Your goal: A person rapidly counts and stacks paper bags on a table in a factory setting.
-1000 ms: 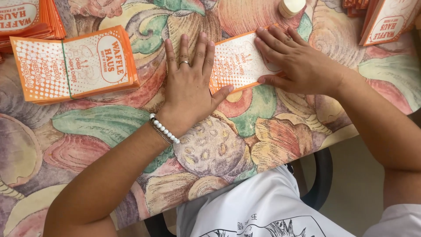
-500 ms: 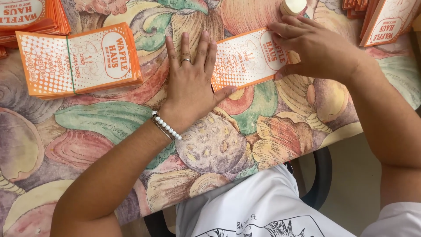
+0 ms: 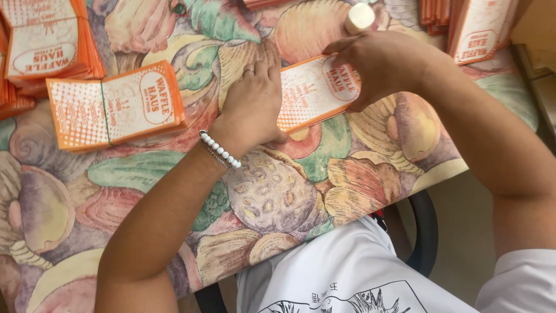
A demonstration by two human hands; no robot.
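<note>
- Left hand (image 3: 253,104): flat, palm down, fingers together, pressing on the left end of a flat orange-and-white printed paper bag (image 3: 313,93); holds it down, does not grip it. Ring on one finger, white bead bracelet (image 3: 220,149) at the wrist.
- Right hand (image 3: 379,66): curled over the right end of the same paper bag, fingers bent down onto its far edge; cannot tell whether it pinches the paper or only presses it.
- Paper bag lies flat on the table between the two hands, near the table's front edge, long side slightly tilted.
- Table covered with a fruit-pattern cloth (image 3: 278,191) in orange, green and purple.
- Small white round cap-like object (image 3: 359,17) just beyond the right hand, apart from it.
- Stack of the same orange-and-white bags (image 3: 116,104) lies well to the left of the left hand, one band across it.
- More stacks at the far left (image 3: 43,43) and the far right corner (image 3: 480,29).
- White printed shirt (image 3: 347,272) at the bottom.
</note>
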